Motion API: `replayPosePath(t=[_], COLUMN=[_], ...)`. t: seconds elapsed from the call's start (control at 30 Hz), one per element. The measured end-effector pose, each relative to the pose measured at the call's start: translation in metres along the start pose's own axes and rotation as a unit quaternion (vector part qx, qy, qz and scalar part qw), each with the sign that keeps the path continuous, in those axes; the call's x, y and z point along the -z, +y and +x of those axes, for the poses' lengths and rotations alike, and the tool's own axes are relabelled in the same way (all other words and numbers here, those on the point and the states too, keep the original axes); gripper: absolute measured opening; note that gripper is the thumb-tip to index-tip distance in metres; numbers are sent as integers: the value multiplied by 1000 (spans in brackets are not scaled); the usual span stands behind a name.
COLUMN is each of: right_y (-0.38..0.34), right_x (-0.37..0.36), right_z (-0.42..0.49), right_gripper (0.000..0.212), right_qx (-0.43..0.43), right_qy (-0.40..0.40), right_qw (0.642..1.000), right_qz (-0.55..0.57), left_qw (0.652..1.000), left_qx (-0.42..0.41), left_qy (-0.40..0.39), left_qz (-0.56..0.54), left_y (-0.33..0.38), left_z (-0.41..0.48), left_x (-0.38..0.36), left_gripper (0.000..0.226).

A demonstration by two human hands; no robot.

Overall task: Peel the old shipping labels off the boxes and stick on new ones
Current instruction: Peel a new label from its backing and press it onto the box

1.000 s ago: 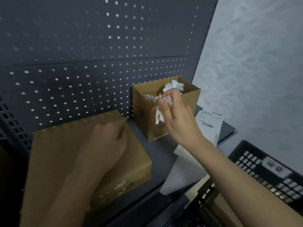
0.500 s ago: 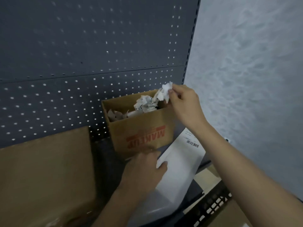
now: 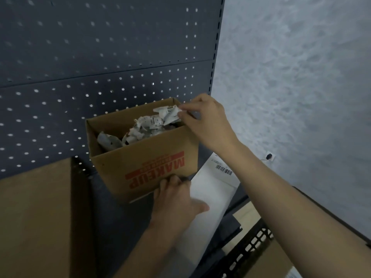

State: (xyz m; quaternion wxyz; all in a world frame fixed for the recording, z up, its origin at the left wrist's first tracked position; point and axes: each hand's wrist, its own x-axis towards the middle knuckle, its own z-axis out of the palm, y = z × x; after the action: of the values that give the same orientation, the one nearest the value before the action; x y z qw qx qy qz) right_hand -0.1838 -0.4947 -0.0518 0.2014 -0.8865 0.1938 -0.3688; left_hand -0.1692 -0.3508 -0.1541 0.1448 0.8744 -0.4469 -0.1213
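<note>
Right hand (image 3: 204, 121) pinches the old label (image 3: 170, 115) above the scrap box (image 3: 144, 169), needing only release; flat left hand (image 3: 176, 199) rests on the label sheet (image 3: 212, 187).

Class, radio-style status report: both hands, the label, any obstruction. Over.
Right hand pinches crumpled white label over open brown cardboard box. Left hand rests on white label sheet. Box mouth unobstructed.

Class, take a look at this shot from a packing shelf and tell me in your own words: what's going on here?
A person is working at a pegboard shelf. The right hand pinches a crumpled label over the open MAKEUP box, which holds other crumpled scraps. The left hand rests on a white label sheet at the box's lower edge. A larger cardboard box sits to the left.
</note>
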Motion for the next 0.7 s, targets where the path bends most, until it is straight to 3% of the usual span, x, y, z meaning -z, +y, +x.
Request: replayPosePath(t=[0.23, 0.37, 0.47, 0.7], right_y=[1, 1, 1, -4], right_x=[5, 9, 8, 13], right_z=[5, 9, 10, 8], right_gripper=[8, 13, 13, 12], right_qx=[-38, -77, -52, -13], right_qy=[-2, -16, -27, 17], right_qw=[999, 994, 996, 998], right_qz=[29, 78, 72, 60], left_qw=[994, 989, 988, 971], left_qx=[32, 47, 53, 45], left_qy=[-23, -30, -32, -77], left_qz=[-100, -137, -139, -221], left_y=[-5, -3, -3, -13], left_z=[12, 15, 14, -1], left_x=[3, 6, 7, 12], left_gripper=[64, 60, 57, 23])
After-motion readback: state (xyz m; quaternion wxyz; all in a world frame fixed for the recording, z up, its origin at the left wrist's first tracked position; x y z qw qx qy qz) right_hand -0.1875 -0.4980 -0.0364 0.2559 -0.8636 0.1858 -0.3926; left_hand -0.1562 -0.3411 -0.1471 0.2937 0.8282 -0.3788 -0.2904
